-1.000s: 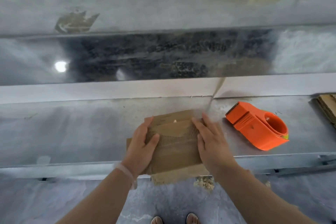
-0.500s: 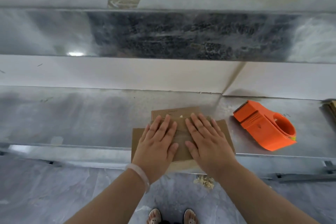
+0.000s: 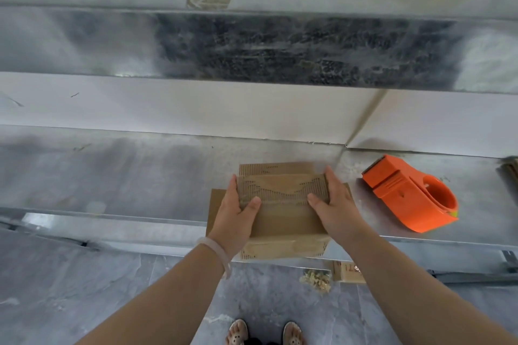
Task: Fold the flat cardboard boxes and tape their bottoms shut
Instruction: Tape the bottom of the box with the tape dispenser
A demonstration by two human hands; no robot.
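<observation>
A small brown cardboard box (image 3: 283, 213) lies on the front edge of a metal table (image 3: 126, 176), its flaps spread out around it. My left hand (image 3: 236, 213) grips its left side with the thumb on top. My right hand (image 3: 335, 207) grips its right side, thumb laid over the top panel too. The top flap shows torn corrugation. An orange tape dispenser (image 3: 412, 194) sits on the table just right of my right hand, apart from it.
A stack of flat cardboard (image 3: 511, 176) pokes in at the right edge of the table. A white ledge and a shiny metal wall rise behind. On the grey floor below lie a cardboard scrap (image 3: 347, 272) and some debris (image 3: 315, 280), near my feet.
Both hands lay flat on top of the cardboard half a second ago; they have since moved apart to its left and right sides and taken hold of it.
</observation>
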